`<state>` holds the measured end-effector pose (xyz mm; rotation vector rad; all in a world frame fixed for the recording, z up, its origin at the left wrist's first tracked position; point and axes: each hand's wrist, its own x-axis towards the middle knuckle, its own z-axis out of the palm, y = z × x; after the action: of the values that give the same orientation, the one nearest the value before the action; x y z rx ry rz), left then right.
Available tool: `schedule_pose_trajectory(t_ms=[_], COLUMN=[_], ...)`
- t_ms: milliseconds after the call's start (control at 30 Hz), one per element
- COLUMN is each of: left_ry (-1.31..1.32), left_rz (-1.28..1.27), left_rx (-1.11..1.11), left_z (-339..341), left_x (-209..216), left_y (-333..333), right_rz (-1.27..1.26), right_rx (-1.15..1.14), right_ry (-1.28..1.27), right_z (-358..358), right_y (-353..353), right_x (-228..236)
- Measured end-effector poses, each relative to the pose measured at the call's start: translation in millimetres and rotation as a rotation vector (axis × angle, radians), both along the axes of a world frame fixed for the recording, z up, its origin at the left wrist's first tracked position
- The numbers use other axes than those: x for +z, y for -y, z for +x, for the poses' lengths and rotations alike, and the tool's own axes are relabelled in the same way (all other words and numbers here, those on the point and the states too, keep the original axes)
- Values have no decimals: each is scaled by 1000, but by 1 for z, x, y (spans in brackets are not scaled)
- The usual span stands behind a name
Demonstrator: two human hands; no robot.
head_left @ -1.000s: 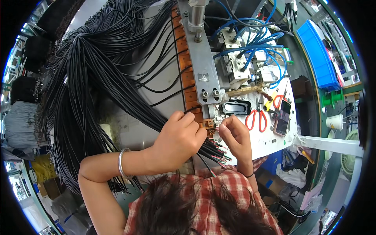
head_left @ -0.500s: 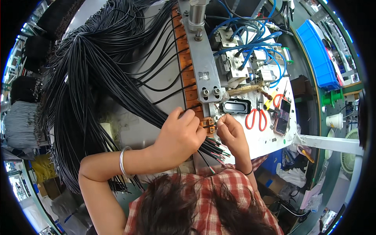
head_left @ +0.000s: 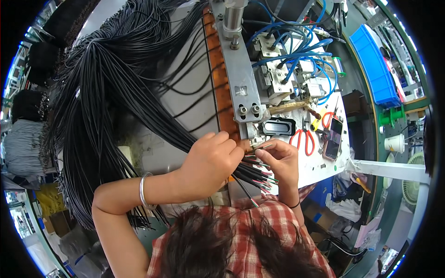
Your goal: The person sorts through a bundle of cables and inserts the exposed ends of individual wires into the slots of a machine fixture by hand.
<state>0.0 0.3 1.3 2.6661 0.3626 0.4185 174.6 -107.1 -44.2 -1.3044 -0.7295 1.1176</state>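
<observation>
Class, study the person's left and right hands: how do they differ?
The left hand shows curled knuckles, its thumb hidden; the right hand shows its thumb. The left wears a silver bangle at the wrist; the right, a thin dark band. Both are ungloved, fingers bent.

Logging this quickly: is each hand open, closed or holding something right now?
Left hand: closed; anything held is hidden.
Right hand: partly curled near the cable ends; whether it grips one, I can't tell.

One left hand point(head_left: 212, 161), one right hand point(head_left: 282, 163), one bracelet point(head_left: 142, 191); cables point(head_left: 95, 69) too many to count. On the tabletop point(head_left: 311, 167), right: one phone point(head_left: 333, 140), one black case point(head_left: 279, 126), two red-handled tools point(head_left: 305, 131). Farther right: one blue bin point(head_left: 374, 65), one fan point(head_left: 412, 185).
</observation>
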Motion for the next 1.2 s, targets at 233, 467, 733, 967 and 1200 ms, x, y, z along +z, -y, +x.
schedule_pose_trajectory(t_ms=[233, 467, 733, 967, 1200], left_ry=[-16, -18, -18, 42, 48], left_rz=[16, 24, 56, 20, 66], left_rx=[76, 46, 54, -48, -11], left_z=[0, 1, 1, 2, 2], left_x=[2, 6, 3, 0, 0], left_y=[1, -1, 1, 1, -1], right_rz=[13, 26, 16, 89, -60], right_rx=[-24, 214, 98, 1, 3], right_ry=[-81, -310, -101, -199, 105], right_z=[0, 7, 4, 0, 3], right_y=[3, 4, 5, 0, -4], right_x=[1, -8, 5, -5, -18])
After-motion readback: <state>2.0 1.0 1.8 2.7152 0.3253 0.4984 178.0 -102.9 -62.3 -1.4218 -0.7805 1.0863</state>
